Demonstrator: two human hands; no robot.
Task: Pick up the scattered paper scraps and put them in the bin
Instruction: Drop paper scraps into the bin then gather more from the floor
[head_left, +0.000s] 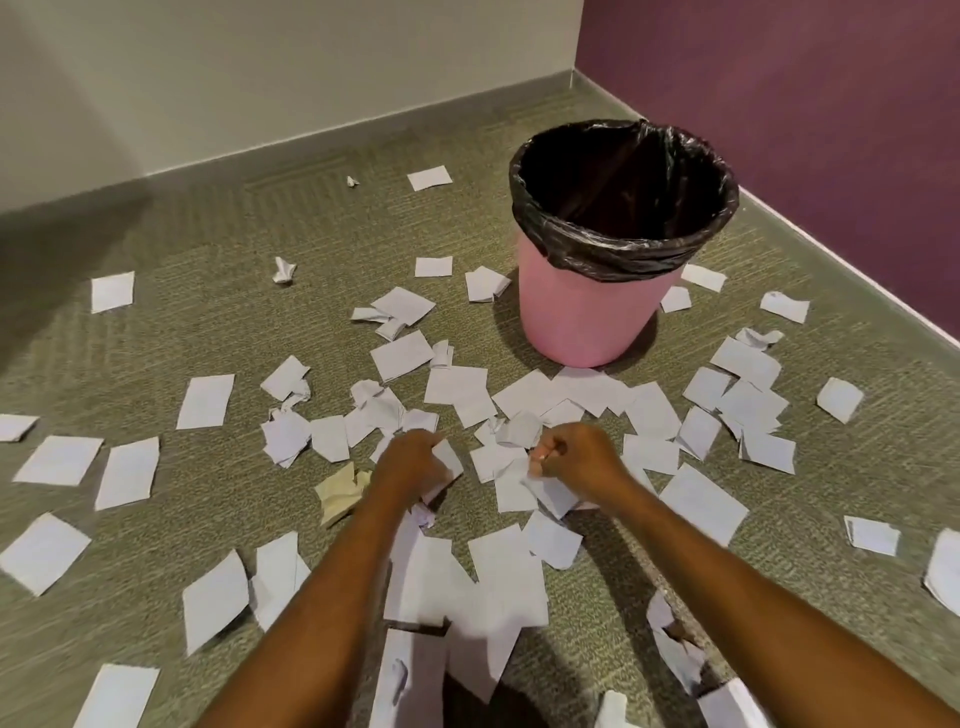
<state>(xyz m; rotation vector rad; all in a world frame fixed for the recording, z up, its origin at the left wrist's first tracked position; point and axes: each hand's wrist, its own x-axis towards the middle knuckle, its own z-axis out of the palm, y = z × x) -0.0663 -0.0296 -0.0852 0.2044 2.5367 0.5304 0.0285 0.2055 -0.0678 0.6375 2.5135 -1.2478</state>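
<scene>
Several white paper scraps (457, 387) lie scattered over the green carpet, some flat and some crumpled. A pink bin (582, 317) with a black liner (623, 244) stands upright beyond my hands, near the corner. My left hand (410, 462) is down on the floor with its fingers curled round a white scrap (449, 457). My right hand (576, 457) is beside it, fingers curled round crumpled white paper (540, 483). Both hands are a short way in front of the bin.
A crumpled yellowish scrap (340, 491) lies just left of my left wrist. A white wall (260, 67) runs along the back and a purple wall (805, 104) along the right, meeting behind the bin. Scraps also lie under my forearms.
</scene>
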